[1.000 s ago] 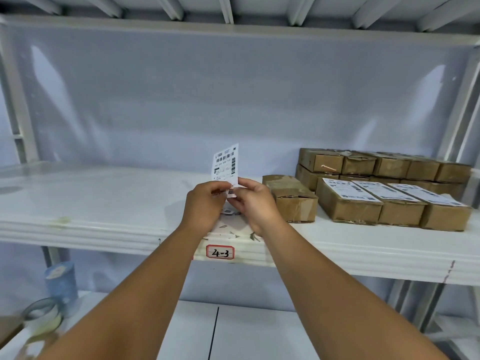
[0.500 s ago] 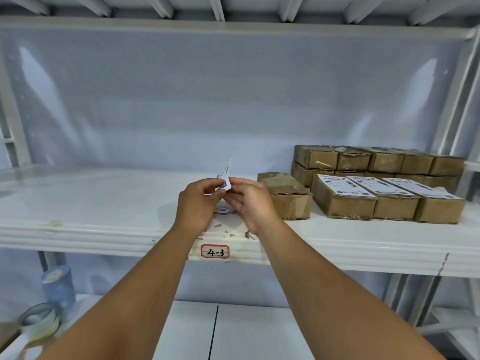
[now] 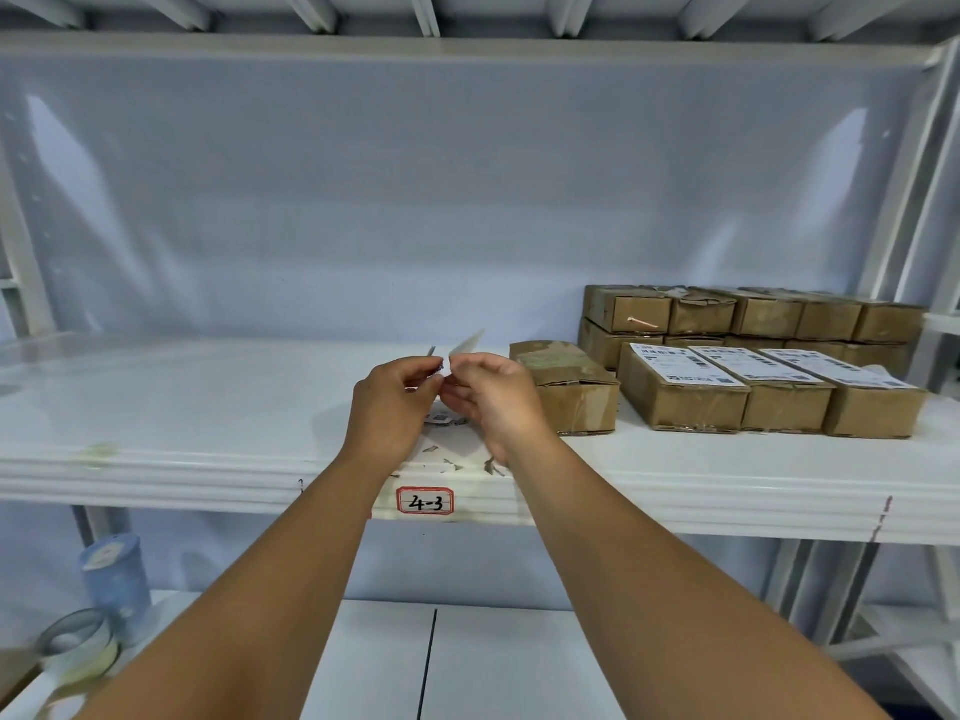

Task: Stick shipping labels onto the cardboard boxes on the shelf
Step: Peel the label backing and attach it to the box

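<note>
While both hands hover over the shelf's moulded front lip, the left hand (image 3: 390,410) and right hand (image 3: 493,402) each pinch a thin, glossy shipping label (image 3: 467,344) between curled thumb and fingertips; it stands nearly edge-on above the knuckles. Just right sits a crumpled, taped cardboard box (image 3: 569,392), its top unlabelled; beyond it are three squarer labelled boxes (image 3: 779,405). A broad stretch of smooth white shelf (image 3: 182,407) runs leftward from the hands.
</note>
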A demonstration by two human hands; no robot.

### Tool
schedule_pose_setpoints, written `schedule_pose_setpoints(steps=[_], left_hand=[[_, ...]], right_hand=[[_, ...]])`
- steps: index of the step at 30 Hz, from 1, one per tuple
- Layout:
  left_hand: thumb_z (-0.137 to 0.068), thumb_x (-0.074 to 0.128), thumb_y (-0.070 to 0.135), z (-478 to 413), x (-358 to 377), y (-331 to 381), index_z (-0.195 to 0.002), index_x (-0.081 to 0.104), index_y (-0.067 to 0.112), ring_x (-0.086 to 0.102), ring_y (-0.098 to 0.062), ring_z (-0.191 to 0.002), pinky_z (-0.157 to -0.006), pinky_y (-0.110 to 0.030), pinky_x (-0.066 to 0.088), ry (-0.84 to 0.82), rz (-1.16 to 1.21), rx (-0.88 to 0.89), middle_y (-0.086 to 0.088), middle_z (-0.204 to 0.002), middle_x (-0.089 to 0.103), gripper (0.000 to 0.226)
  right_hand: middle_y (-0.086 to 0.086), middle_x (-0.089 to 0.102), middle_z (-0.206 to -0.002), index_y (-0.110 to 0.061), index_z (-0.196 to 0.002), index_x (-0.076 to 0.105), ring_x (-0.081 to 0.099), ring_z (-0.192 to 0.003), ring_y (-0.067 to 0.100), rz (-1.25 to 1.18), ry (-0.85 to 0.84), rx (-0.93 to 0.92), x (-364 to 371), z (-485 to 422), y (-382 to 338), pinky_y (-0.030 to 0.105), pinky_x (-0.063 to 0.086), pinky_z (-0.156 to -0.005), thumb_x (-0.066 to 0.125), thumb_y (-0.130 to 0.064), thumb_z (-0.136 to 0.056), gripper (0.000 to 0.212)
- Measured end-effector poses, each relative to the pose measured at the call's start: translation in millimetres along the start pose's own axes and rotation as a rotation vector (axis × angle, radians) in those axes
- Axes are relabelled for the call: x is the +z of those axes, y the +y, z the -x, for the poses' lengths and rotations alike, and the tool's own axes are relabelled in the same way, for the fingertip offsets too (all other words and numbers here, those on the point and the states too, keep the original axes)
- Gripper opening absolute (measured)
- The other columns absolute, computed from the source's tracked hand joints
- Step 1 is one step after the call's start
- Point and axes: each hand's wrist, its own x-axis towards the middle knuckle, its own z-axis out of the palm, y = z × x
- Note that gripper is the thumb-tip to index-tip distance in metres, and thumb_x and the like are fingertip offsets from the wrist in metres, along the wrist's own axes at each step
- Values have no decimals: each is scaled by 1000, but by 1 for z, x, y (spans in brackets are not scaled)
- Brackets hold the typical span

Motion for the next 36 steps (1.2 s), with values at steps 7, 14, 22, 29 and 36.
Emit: schedule_pose_setpoints(steps=[7, 14, 22, 29, 36], left_hand=[[-93, 57, 18, 3, -2, 4, -107, 71, 20, 56, 3, -80, -65, 3, 35, -6, -4, 16, 11, -92, 67, 21], [-94, 54, 20, 3, -2, 3, -103, 73, 23, 60, -5, -79, -62, -3, 38, -27, -33, 30, 7, -89, 71, 21], [-94, 54, 20, 5, -2, 4, -100, 74, 20, 56, 4, -67, -57, -2, 35, -30, -44, 57, 6, -81, 70, 21], [-94, 54, 21, 4, -2, 3, -102, 74, 21, 58, 1, -72, -58, -2, 36, -22, -37, 42, 5, -85, 71, 21], [-97, 47, 22, 2, -1, 1, -93, 70, 15, 58, -19, -78, -67, -27, 41, 46, -29, 22, -1, -84, 68, 24]], right_hand=[[8, 65, -72, -9, -84, 61, 65, -64, 13, 12, -19, -7, -2, 0, 0, 21, 56, -67, 51, 2, -93, 18], [9, 65, -73, -8, -82, 62, 65, -66, 15, 8, -22, -15, -3, -1, 2, 21, 56, -69, 53, 2, -92, 16], [8, 65, -74, -9, -80, 63, 63, -68, 16, 18, -24, -31, -3, -2, 2, 23, 55, -73, 55, 2, -90, 17], [8, 66, -73, -10, -78, 64, 64, -68, 16, 24, -29, -29, -4, -4, 3, 24, 55, -74, 57, 1, -90, 17], [1, 64, -75, -12, -83, 65, 60, -69, 11, 54, 63, -24, -6, -10, 6, 22, 50, -70, 61, -15, -92, 10]])
